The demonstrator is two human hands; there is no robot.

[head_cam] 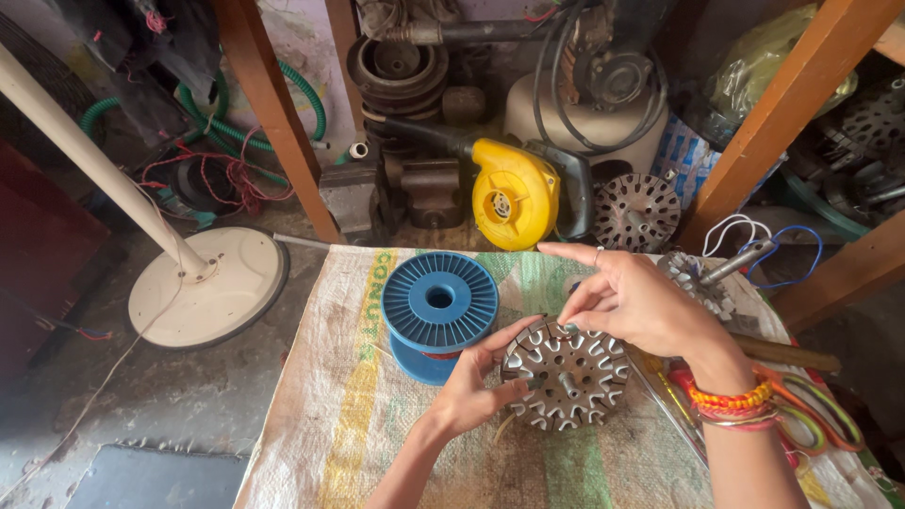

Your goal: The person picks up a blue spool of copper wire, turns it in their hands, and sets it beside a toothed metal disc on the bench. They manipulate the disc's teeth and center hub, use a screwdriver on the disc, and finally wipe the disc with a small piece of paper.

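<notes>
Stator (567, 373): round slotted metal core, lying nearly flat on the sack cloth (358, 415), face up, its axis pointing up toward the camera. It sat between the two hands, touching both.

Left hand (471, 388): at the stator's left edge, fingers curled about the rim, thumb along the upper edge; closed in a light grip on the core.

Right hand (633, 300): above the stator's upper rim, coming in from the right. Thumb and a bent finger were pinched together at the top edge; whether anything was held in the pinch could not be told. Forefinger stretched out free, pointing left. Bangles (731, 403) on the wrist.

Spool (438, 306): blue plastic, standing on one flange just left of the stator, near the left hand; hub hole bare.

Scissors (818, 413): orange handles, right edge of the cloth, beside the right wrist.

Second stator (702, 283): behind the right hand, partly hidden.

Blower (514, 193): yellow, on the floor beyond the cloth.

Fan base (207, 287): white, on the floor to the left, well apart.
</notes>
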